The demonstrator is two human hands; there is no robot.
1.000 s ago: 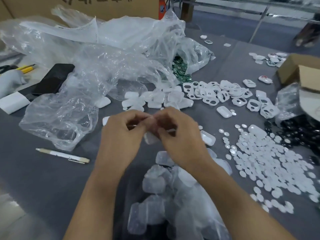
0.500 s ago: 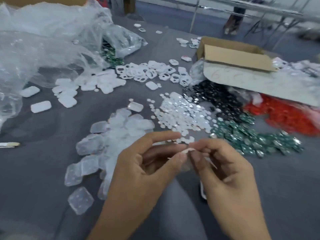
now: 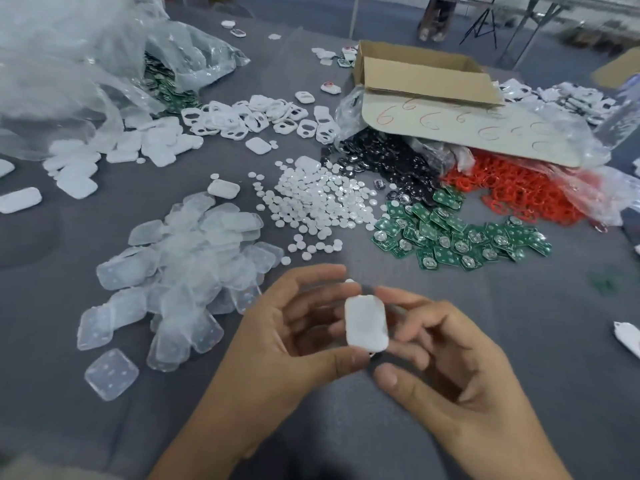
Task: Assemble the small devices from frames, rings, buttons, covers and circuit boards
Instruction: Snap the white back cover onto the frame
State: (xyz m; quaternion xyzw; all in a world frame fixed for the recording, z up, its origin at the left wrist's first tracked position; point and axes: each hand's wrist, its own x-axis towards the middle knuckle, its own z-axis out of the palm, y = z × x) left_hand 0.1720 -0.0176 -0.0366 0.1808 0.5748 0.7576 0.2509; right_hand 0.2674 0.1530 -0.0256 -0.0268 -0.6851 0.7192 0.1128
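A small white rounded-rectangle cover [image 3: 365,323] stands upright between my hands, low in the middle of the view. My left hand [image 3: 298,327] pinches it, thumb at its lower edge and fingers behind. My right hand [image 3: 446,355] is curled beside it, its fingertips touching the cover's right edge. Beyond lie heaps of clear covers [image 3: 180,271], white round buttons [image 3: 318,202], green circuit boards [image 3: 450,233], red rings [image 3: 512,192], black parts [image 3: 384,161], white frames [image 3: 249,116] and white covers [image 3: 114,150].
A grey cloth table [image 3: 519,341] carries everything. An open cardboard box [image 3: 422,77] lies on its side at the back right, with a marked sheet under plastic. Crumpled clear bags [image 3: 69,64] fill the back left. A white piece [image 3: 628,337] lies at the right edge.
The view swung right, from the bags to the part heaps. My hands came slightly apart and the white cover now faces up toward me, held upright.
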